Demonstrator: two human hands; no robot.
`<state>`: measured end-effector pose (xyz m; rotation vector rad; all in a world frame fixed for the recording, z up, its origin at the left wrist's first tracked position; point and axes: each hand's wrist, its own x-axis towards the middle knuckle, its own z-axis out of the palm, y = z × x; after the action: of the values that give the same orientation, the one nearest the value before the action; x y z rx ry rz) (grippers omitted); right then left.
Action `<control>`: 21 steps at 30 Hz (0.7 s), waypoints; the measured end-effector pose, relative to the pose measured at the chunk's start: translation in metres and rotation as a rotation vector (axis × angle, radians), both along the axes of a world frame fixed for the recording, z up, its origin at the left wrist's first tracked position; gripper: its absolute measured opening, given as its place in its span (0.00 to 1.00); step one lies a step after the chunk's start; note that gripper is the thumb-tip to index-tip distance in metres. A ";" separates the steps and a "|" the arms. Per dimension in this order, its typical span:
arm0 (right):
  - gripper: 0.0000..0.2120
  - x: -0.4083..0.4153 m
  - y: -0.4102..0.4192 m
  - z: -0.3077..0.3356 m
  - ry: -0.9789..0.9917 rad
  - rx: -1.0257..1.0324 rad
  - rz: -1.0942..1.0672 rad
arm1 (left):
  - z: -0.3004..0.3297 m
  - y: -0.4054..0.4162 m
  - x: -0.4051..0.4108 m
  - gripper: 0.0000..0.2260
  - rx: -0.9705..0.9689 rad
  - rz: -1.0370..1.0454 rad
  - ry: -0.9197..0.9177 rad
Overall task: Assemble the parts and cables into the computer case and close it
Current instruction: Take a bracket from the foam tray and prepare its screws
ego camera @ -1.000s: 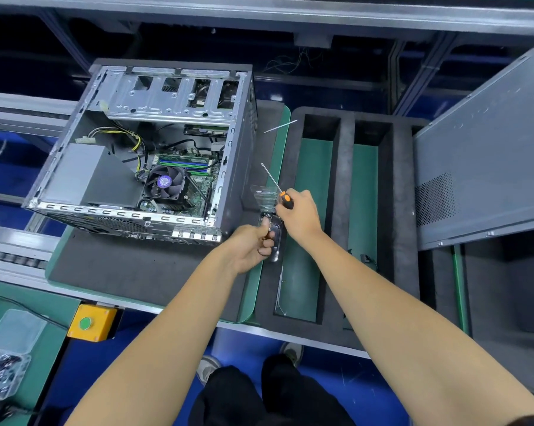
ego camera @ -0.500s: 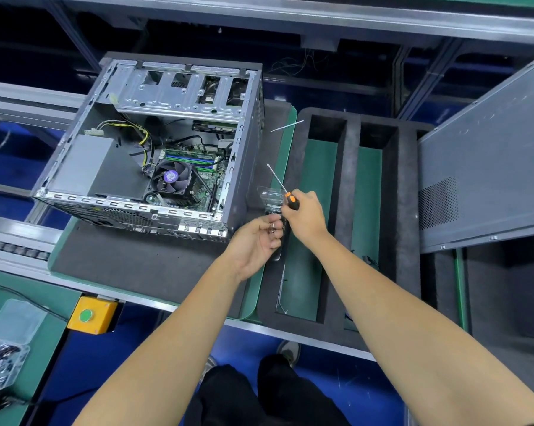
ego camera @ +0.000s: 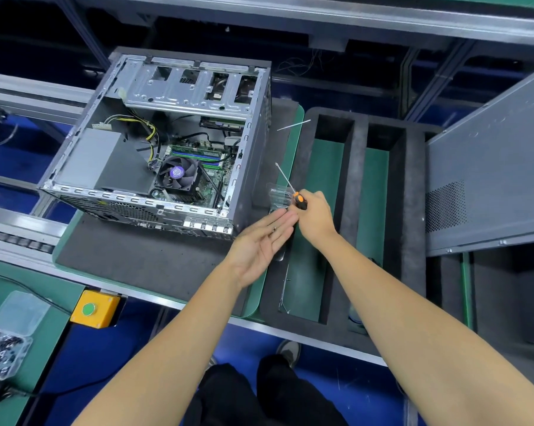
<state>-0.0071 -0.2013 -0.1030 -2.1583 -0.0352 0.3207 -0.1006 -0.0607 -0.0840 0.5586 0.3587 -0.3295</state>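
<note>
The open computer case lies on a grey foam pad, showing its fan, motherboard and yellow cables. My right hand grips an orange-and-black screwdriver by the handle, its shaft pointing up and left. My left hand is held palm up with straight fingers just below the screwdriver; a small dark screw lies on the fingers. A clear plastic box sits beside the case's right wall. The grey side panel leans at the right.
A black foam tray with long green-floored slots lies to the right of the case. A yellow box with a green button sits at the bench's front edge. A clear container of screws stands at lower left. A thin white rod lies behind.
My left hand has opened from a curled grip by the clear box into a flat upturned palm. The view has shifted slightly; my right hand keeps the screwdriver in place.
</note>
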 end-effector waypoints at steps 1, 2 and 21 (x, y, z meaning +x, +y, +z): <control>0.08 0.000 0.000 0.000 -0.001 0.006 0.001 | 0.000 0.000 -0.001 0.17 0.020 -0.005 -0.011; 0.08 -0.001 0.000 0.000 -0.004 0.012 0.000 | -0.001 0.000 -0.002 0.16 0.048 -0.012 -0.018; 0.12 0.001 0.000 -0.001 -0.014 -0.023 0.014 | -0.022 -0.019 0.003 0.09 1.194 0.013 0.024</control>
<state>-0.0056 -0.2017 -0.1036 -2.1838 -0.0545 0.3157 -0.0973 -0.0797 -0.1062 1.7202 0.5699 -0.0734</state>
